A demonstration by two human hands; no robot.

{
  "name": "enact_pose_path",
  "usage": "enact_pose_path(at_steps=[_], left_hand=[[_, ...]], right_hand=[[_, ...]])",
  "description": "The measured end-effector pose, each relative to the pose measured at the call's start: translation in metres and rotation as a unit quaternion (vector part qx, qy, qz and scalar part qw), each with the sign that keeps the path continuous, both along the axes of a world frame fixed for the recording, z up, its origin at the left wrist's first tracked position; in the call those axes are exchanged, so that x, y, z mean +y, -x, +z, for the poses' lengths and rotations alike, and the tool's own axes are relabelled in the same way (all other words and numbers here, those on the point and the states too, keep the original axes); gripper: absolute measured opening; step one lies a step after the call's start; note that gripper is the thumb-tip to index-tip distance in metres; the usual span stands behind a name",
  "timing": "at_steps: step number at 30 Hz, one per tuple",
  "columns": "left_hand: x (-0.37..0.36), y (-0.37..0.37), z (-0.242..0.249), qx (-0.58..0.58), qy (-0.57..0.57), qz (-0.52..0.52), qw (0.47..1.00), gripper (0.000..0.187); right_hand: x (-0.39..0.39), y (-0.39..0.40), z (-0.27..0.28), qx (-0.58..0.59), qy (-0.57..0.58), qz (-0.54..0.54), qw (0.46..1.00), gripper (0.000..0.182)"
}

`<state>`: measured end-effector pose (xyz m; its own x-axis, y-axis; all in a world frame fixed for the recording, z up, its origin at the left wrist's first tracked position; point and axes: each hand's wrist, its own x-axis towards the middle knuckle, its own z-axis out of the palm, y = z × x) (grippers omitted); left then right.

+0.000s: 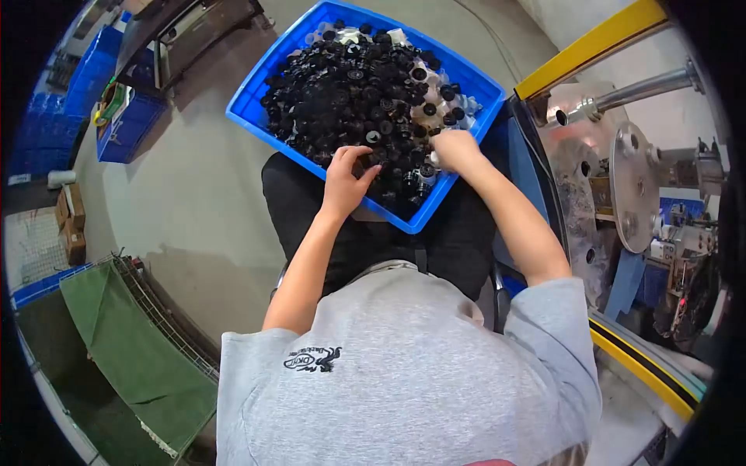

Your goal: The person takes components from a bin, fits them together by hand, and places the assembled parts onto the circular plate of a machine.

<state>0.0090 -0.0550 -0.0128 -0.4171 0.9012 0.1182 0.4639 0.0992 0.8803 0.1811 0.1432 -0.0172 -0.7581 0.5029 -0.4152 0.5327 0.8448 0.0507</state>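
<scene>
The left hand (pixel 348 177), fingers parted, dipped into the black parts (pixel 342 93) inside the blue bin's (pixel 250 116) near edge; the right hand (pixel 456 150) curled near the right rim, its grip unclear. Open floor (pixel 186 210) lay left of both.

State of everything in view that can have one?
Blue tub: open-topped, heaped, at the lap
Black parts: loose, jumbled
Left hand: in the heap, thumb and fingers apart, grip unclear
Right hand: at the heap's right side, fingers curled, grip unclear
Green cloth: draped, creased
</scene>
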Motion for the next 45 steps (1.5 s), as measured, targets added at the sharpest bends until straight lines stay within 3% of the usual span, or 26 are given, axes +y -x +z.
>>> enact_pose_path(at_steps=[3,4,8,9,13,14,17,19,21,23,24,28,31,33,34,37,38,40,41,43,44,45], left_hand=[[0.001,-0.013,-0.003,-0.194,-0.016,0.039,0.98,0.035],[0.003,-0.021,-0.002,-0.196,-0.011,0.036,0.98,0.035],[0.025,-0.054,0.015,-0.467,-0.028,0.017,0.884,0.035],[0.029,-0.053,0.021,-0.467,-0.028,0.012,0.884,0.035],[0.018,-0.045,0.036,-0.598,-0.019,0.009,0.801,0.034],[0.015,-0.046,0.036,-0.597,-0.018,0.012,0.802,0.034],[0.01,-0.06,0.035,-0.543,-0.076,0.047,0.835,0.036],[0.005,-0.061,0.03,-0.525,-0.091,0.058,0.844,0.037],[-0.001,-0.056,0.024,-0.394,-0.084,0.078,0.912,0.043],[-0.005,-0.052,0.018,-0.257,-0.077,0.091,0.959,0.049],[-0.005,-0.051,0.018,-0.259,-0.074,0.087,0.959,0.049],[0.016,-0.059,0.029,0.031,-0.119,-0.059,0.991,0.052],[0.048,-0.076,0.051,0.038,-0.2,-0.115,0.972,0.045],[0.068,-0.074,0.05,0.043,-0.13,-0.192,0.972,0.037],[0.072,-0.072,0.042,0.036,-0.135,-0.201,0.97,0.037],[0.077,-0.069,-0.02,0.287,-0.057,-0.288,0.912,0.033],[0.079,-0.069,-0.028,0.368,-0.029,-0.308,0.877,0.032],[0.084,-0.068,-0.028,0.37,-0.014,-0.321,0.872,0.031],[0.087,-0.068,-0.027,0.373,0.007,-0.333,0.866,0.03],[0.082,-0.07,-0.028,0.374,0.056,-0.354,0.855,0.028],[0.079,-0.072,-0.029,0.372,0.058,-0.35,0.858,0.028],[0.08,-0.073,-0.032,0.344,0.041,-0.338,0.875,0.027]], right_hand=[[-0.018,-0.021,0.049,0.244,0.02,-0.081,0.966,0.036],[-0.029,-0.025,0.059,0.242,0.023,-0.086,0.966,0.036],[-0.075,-0.018,0.093,0.413,0.23,-0.122,0.873,0.038],[-0.079,-0.019,0.093,0.414,0.227,-0.124,0.873,0.038],[-0.098,-0.018,0.069,0.555,0.313,-0.268,0.722,0.036],[-0.104,-0.014,0.063,0.556,0.316,-0.268,0.721,0.036],[-0.12,0.006,0.051,0.635,0.332,-0.348,0.605,0.029],[-0.128,0.013,0.044,0.651,0.348,-0.366,0.567,0.025],[-0.133,0.014,0.044,0.647,0.359,-0.361,0.568,0.024],[-0.14,0.007,0.051,0.596,0.465,-0.325,0.568,0.023],[-0.142,0.005,0.049,0.596,0.462,-0.33,0.567,0.023],[-0.14,-0.004,0.036,0.646,0.446,-0.393,0.48,0.022],[-0.121,-0.045,0.049,0.652,0.367,-0.432,0.504,0.027],[-0.1,-0.088,0.075,0.691,0.325,-0.444,0.469,0.038],[-0.086,-0.115,0.089,0.694,0.272,-0.46,0.483,0.046],[-0.047,-0.213,0.139,0.674,0.031,-0.453,0.582,0.041],[-0.034,-0.25,0.153,0.665,-0.028,-0.488,0.565,0.034],[-0.026,-0.298,0.2,0.629,-0.116,-0.562,0.525,0.031],[-0.012,-0.334,0.201,0.558,-0.262,-0.528,0.584,0.032],[0.005,-0.361,0.211,0.494,-0.262,-0.506,0.656,0.033],[0.008,-0.369,0.213,0.494,-0.26,-0.503,0.66,0.033],[0.012,-0.373,0.217,0.501,-0.184,-0.524,0.664,0.033]])
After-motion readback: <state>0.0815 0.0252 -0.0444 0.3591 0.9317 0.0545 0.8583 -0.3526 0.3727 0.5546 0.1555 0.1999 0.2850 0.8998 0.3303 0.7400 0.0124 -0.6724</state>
